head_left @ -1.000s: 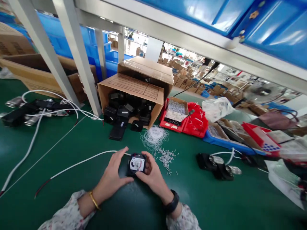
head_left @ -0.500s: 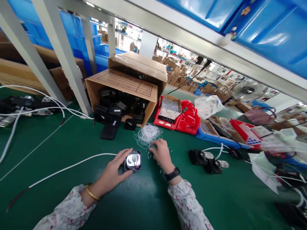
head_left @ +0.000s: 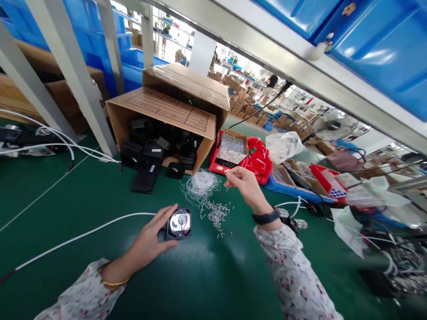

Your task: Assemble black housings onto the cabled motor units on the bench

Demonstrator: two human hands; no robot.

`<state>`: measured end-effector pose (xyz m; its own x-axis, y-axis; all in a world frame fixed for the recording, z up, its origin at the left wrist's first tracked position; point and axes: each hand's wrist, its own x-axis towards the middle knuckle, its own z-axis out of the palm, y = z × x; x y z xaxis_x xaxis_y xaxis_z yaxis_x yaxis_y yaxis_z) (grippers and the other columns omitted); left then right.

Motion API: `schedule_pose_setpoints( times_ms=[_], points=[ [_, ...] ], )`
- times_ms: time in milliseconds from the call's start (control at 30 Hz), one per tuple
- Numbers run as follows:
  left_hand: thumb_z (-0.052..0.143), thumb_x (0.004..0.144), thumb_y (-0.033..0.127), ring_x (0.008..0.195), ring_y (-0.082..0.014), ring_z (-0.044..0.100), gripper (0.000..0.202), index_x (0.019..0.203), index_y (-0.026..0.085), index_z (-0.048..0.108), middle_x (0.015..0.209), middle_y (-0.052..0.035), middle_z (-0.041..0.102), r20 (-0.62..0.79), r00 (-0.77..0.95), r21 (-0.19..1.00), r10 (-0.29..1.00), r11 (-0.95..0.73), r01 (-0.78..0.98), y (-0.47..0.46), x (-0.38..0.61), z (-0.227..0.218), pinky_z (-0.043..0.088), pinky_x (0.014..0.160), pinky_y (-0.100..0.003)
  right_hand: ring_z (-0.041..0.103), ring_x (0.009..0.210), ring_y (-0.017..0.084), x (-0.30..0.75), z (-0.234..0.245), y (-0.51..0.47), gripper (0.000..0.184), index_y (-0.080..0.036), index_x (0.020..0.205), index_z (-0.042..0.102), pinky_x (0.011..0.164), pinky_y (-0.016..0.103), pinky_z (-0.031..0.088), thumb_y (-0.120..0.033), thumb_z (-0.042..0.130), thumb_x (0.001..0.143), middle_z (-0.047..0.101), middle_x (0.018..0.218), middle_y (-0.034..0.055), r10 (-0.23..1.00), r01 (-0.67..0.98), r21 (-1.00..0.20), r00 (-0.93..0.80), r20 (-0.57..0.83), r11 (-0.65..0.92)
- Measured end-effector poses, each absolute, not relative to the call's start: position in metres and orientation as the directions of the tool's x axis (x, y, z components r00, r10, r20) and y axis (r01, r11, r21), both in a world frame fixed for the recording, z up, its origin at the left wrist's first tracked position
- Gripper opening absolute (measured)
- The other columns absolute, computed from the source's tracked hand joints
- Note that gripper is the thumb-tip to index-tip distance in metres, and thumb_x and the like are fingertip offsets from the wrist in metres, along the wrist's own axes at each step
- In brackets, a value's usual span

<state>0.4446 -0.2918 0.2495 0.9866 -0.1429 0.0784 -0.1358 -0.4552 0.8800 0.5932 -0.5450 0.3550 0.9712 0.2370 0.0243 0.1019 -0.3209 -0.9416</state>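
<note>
My left hand (head_left: 151, 235) rests on the green table and grips the left side of a small black square fan (head_left: 179, 223) with a white round label and thin wires. A white cable (head_left: 86, 234) runs left from the fan. My right hand (head_left: 243, 184) is raised above the table, its fingers pinched on a small thin piece that is too small to name. Below it lies a scatter of several small white sleeves (head_left: 216, 212), and behind them a tangle of thin white ties (head_left: 200, 183).
An open cardboard box (head_left: 167, 120) on its side spills black fans. Red trays (head_left: 253, 162) and a blue tray (head_left: 293, 186) of small parts, plastic bags (head_left: 283, 146) and more fans with cables (head_left: 293, 220) crowd the right. Metal shelf posts (head_left: 76, 75) stand at the left.
My right hand left the fan, dipped into the scattered sleeves, then rose up and right with its fingers pinched. My left hand stayed on the fan. The camera swung right.
</note>
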Motion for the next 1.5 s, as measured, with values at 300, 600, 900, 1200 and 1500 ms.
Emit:
schedule_pose_setpoints(
  times_ms=[300,600,900,1200,1500],
  points=[
    [0.063,0.074,0.030,0.126,-0.0287,0.041,0.070,0.137,0.032,0.032,0.141,-0.0028,0.038,0.031,0.989,0.854,-0.143,-0.510,-0.101,-0.292,0.445,0.243,0.041,0.100,-0.042,0.060,0.054,0.012,0.509,0.369,-0.605,0.027,-0.017,0.078,0.055,0.056,0.024,0.048,-0.040,0.068,0.072,0.061,0.061,-0.0022,0.401,-0.399,-0.885,0.790,-0.465,-0.241],
    [0.067,0.069,0.040,0.122,-0.0339,0.044,0.082,0.138,0.027,0.025,0.137,-0.0094,0.041,-0.059,0.988,0.841,-0.143,-0.540,-0.028,-0.291,0.450,0.243,0.041,0.097,-0.051,0.063,0.083,0.023,0.471,0.283,-0.694,0.017,-0.014,0.085,0.064,0.074,0.033,0.046,-0.025,0.064,0.072,0.067,0.088,0.0107,-0.164,-0.273,-0.559,0.957,-0.238,-0.783],
    [0.069,0.066,0.039,0.114,-0.0308,0.051,0.073,0.129,0.025,0.035,0.129,-0.0085,0.047,-0.077,0.982,0.890,-0.171,-0.455,-0.010,-0.303,0.457,0.251,0.045,0.094,-0.047,0.057,0.073,0.019,0.461,0.250,-0.682,0.015,-0.017,0.071,0.063,0.063,0.027,0.040,-0.021,0.073,0.060,0.063,0.077,0.0048,-0.185,-0.263,-0.392,0.957,-0.225,-0.882],
    [0.070,0.064,0.017,0.121,-0.0274,0.045,0.068,0.125,0.023,0.039,0.129,-0.0089,0.046,0.009,0.957,0.955,-0.291,-0.282,-0.094,-0.331,0.461,0.256,0.035,0.104,-0.044,0.055,0.072,0.017,0.461,0.269,-0.658,0.009,-0.018,0.072,0.049,0.066,0.026,0.040,-0.016,0.049,0.081,0.058,0.075,0.0034,-0.017,-0.091,-0.432,0.985,-0.173,-0.897],
    [0.075,0.060,0.012,0.121,-0.0268,0.045,0.089,0.135,0.024,0.029,0.132,-0.0106,0.046,-0.033,0.956,0.994,-0.292,-0.108,0.001,-0.323,0.460,0.260,0.035,0.102,-0.043,0.049,0.064,0.014,0.468,0.396,-0.581,0.014,-0.020,0.079,0.045,0.060,0.024,0.037,-0.028,0.044,0.090,0.050,0.069,-0.0016,0.370,0.259,-0.687,0.929,-0.016,-0.679]
  ],
)
